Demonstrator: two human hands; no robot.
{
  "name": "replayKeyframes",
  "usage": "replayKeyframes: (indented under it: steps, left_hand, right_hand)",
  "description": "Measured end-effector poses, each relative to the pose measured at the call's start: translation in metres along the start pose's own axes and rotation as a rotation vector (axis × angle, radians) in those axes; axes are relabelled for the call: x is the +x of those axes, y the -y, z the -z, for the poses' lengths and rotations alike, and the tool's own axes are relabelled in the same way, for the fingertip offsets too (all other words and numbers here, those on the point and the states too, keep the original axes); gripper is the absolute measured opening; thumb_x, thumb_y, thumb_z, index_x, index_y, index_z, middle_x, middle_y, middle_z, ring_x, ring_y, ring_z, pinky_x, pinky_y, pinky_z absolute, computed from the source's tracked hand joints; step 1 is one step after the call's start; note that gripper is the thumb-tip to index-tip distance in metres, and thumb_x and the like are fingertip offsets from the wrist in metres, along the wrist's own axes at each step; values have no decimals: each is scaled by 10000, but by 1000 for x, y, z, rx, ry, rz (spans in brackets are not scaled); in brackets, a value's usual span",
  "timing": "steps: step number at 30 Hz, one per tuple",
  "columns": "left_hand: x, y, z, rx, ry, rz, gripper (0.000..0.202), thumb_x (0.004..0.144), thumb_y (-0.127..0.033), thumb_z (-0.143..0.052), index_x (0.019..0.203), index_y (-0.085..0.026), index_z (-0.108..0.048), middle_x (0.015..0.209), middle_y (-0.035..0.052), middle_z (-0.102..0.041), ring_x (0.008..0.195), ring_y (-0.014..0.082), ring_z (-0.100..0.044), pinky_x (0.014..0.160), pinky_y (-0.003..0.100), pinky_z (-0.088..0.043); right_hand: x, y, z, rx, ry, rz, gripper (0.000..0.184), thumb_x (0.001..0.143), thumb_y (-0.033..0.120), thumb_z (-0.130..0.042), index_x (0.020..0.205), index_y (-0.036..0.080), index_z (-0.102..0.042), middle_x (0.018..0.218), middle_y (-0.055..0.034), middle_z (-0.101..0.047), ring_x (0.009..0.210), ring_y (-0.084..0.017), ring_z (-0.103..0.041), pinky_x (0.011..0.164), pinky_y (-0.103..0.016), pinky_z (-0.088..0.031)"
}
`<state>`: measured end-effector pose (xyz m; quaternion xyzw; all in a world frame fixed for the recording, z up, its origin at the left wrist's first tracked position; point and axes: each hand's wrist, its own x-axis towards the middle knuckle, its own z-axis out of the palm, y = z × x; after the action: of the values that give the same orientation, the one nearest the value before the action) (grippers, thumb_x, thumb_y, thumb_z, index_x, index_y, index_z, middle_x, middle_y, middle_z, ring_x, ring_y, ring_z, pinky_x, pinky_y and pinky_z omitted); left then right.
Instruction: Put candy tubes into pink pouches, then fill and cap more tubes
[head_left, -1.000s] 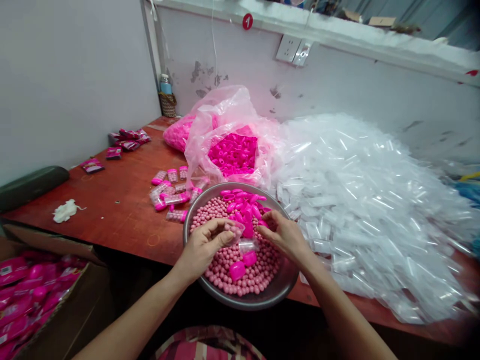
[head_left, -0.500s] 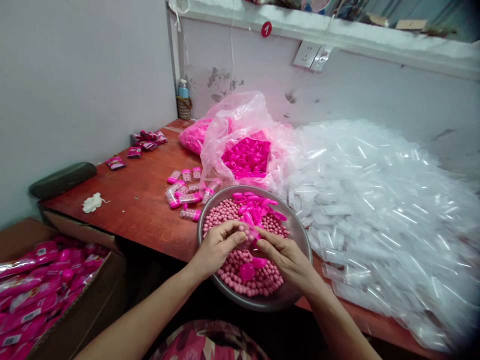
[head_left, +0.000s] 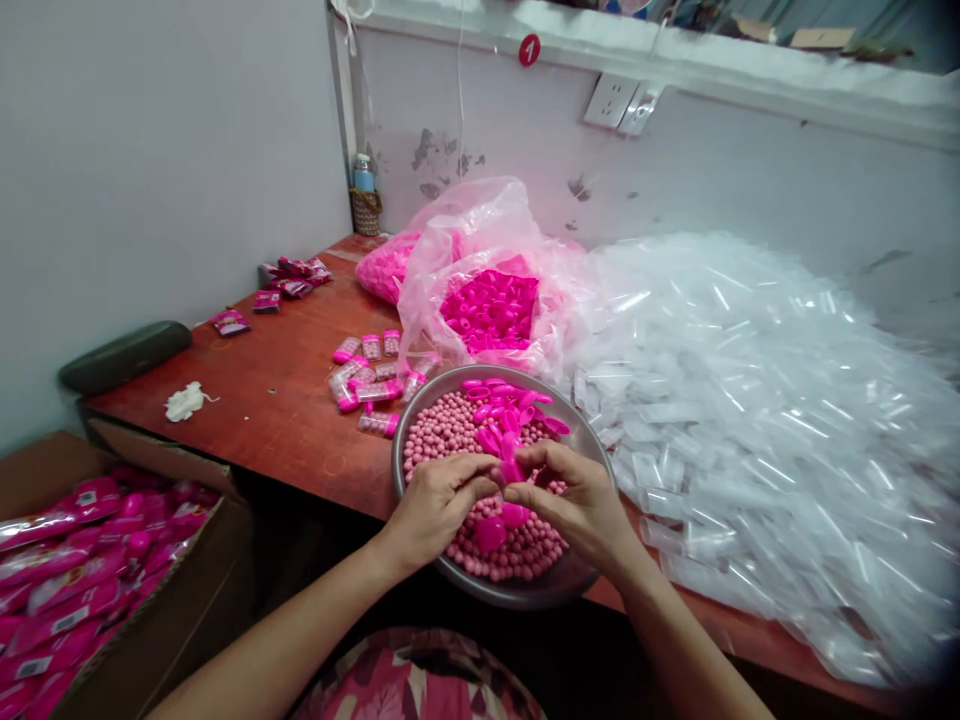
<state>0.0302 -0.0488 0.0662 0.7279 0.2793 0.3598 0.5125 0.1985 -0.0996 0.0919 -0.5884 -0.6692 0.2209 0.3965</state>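
My left hand [head_left: 439, 502] is closed in a pinch on a small clear plastic container, mostly hidden by the fingers. Opposite it, my right hand [head_left: 576, 500] pinches a bright pink plastic cap [head_left: 513, 468] at the container's end, and the fingertips of both hands nearly meet. Both hands are above a grey metal bowl [head_left: 401, 440] of round pink beads [head_left: 444, 425]. Loose pink caps [head_left: 491, 535] lie on the beads below the hands, and several more are heaped toward the bowl's far side.
Filled bead containers [head_left: 375, 390] lie left of the bowl on the red table [head_left: 292, 440]. Behind stands a plastic bag [head_left: 491, 215] of pink caps. Clear empty containers [head_left: 750, 400] pile up at right. A cardboard box [head_left: 180, 590] of pink packets is at lower left.
The hands have shifted slightly, and the bead-filled container that showed between them is now mostly hidden. My right hand's index finger is more bent and raised.
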Motion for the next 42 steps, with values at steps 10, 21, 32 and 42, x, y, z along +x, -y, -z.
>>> replayKeyframes:
  steps: [10, 21, 32, 42]
  left_hand:
    - [-11, 11, -4, 280, 76, -150, 244, 869, -194, -421, 992, -165, -630, 831, 70, -659, 784, 174, -605, 729, 256, -430]
    - [-2, 5, -3, 61, 151, -43, 225, 830, -211, -499, 978, -213, -667, 854, 43, -684, 795, 181, -625, 741, 257, -459]
    - [8, 8, 1, -213, -49, 136, 195, 809, -219, -491, 928, -153, -631, 852, 28, -640, 796, 164, -572, 721, 236, -437]
    - [6, 14, 0, -174, -89, 123, 237, 814, -249, -494, 983, -166, -637, 876, 37, -656, 815, 181, -580, 750, 263, -440]
  right_hand:
    - [-14, 4, -2, -209, 84, 127, 65, 795, 197, -557, 745, 185, -517, 647, 3, -545, 570, -117, -504, 540, -216, -389]
    - [2, 8, 16, -490, 273, 406, 618, 810, 174, -489, 1366, 202, -222, 1340, -114, -393, 1241, -233, -355, 979, -420, -368]
    - [-9, -8, -13, -630, -38, 340, 730, 777, 358, -588, 1363, 127, -219, 1225, -186, -472, 1139, -293, -449, 908, -447, -434]
    - [-2, -10, -36, -689, -177, 331, 672, 765, 345, -554, 1333, 102, -289, 1090, -186, -554, 995, -307, -536, 818, -445, -469]
